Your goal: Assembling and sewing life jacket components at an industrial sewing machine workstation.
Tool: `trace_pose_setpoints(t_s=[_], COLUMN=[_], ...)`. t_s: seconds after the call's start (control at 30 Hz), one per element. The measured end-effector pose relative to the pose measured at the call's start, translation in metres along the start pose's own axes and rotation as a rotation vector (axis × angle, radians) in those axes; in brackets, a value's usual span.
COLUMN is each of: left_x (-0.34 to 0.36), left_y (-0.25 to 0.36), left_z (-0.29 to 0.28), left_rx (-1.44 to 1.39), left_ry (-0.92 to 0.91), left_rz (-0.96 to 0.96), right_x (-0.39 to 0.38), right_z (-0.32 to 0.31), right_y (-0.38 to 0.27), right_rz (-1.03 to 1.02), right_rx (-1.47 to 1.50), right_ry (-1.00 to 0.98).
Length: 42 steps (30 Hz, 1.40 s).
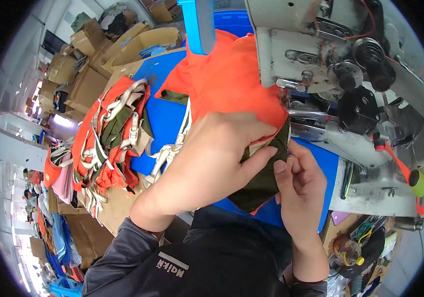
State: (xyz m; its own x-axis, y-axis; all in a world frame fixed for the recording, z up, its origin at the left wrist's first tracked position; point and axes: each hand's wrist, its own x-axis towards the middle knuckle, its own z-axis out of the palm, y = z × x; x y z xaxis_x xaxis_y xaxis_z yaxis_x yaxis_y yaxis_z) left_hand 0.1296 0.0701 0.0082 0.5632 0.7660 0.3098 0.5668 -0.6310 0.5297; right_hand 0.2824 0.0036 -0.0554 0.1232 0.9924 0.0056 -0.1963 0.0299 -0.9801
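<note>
An orange fabric piece (226, 69) with an olive-green panel (251, 190) lies on the blue work surface (157, 119), reaching to the presser foot (283, 96) of a grey sewing machine (291, 44). My left hand (214, 158) grips the fabric where orange meets olive, its fingertips partly hidden in the folds. At the panel's right edge, below the needle area, my right hand (301, 188) pinches the olive fabric with curled fingers and thumb. Cream straps (165, 156) hang out beside my left wrist.
A pile of orange, olive and strapped pieces (98, 133) sits to the left, with cardboard boxes (80, 94) behind. A bright blue upright plastic piece (197, 27) stands at the top. An orange tape (397, 163) runs down the machine, above a cluttered lower shelf holding a bottle (345, 252).
</note>
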Motion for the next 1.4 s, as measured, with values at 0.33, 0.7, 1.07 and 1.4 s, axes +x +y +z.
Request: trace_pose_setpoints(t_s=[0.33, 0.7, 1.07, 1.4], left_x=[-0.027, -0.012, -0.020, -0.039], left_y=[0.020, 0.003, -0.001, -0.003], left_z=[0.032, 0.041, 0.030, 0.033], left_rx=[0.475, 0.508, 0.356, -0.243], left_ry=[-0.061, 0.007, 0.059, 0.088], left_rz=[0.117, 0.229, 0.181, -0.093], right_x=[-0.007, 0.010, 0.011, -0.008], right_z=[0.000, 0.005, -0.002, -0.001], right_y=[0.012, 0.021, 0.017, 0.011], right_rz=[-0.067, -0.106, -0.023, -0.074], right_rx=[-0.084, 0.113, -0.016, -0.019], right_ry=[-0.011, 0.014, 0.067, 0.085])
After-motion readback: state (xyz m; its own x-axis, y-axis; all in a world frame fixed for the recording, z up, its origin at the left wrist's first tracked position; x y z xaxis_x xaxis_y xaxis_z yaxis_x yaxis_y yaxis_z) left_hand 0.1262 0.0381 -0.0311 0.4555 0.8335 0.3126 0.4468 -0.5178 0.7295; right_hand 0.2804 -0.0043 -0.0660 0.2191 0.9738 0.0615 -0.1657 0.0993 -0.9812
